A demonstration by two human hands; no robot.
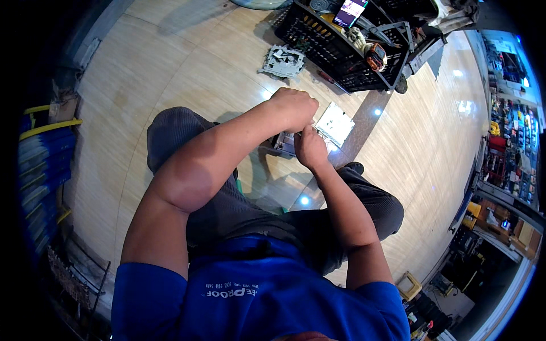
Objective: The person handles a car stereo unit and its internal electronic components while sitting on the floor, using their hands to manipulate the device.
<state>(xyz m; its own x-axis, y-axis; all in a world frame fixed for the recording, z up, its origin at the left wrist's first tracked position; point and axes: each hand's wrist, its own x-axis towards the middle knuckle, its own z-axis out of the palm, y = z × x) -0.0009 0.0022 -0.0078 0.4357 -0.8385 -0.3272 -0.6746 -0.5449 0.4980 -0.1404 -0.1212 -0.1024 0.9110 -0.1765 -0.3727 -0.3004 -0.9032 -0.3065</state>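
Note:
My left hand (296,109) is closed, knuckles up, over a small opened metal-cased device (282,143) between my legs. What its fingers hold, if anything, is hidden beneath it. Just below it my right hand (312,149) is closed too, its thumb and fingers close to the left hand at the device. Whatever lies in that grip cannot be made out. Beside both hands a bright white flat panel (335,124) catches the light, next to the device.
Beyond my hands a grey metal plate with cutouts (282,61) lies on the tiled floor. A black plastic crate (341,62) holds tools, a lit phone (350,12) and an orange multimeter (376,57). A screwdriver (326,77) lies by the crate. Blue stacked bins (48,165) stand left.

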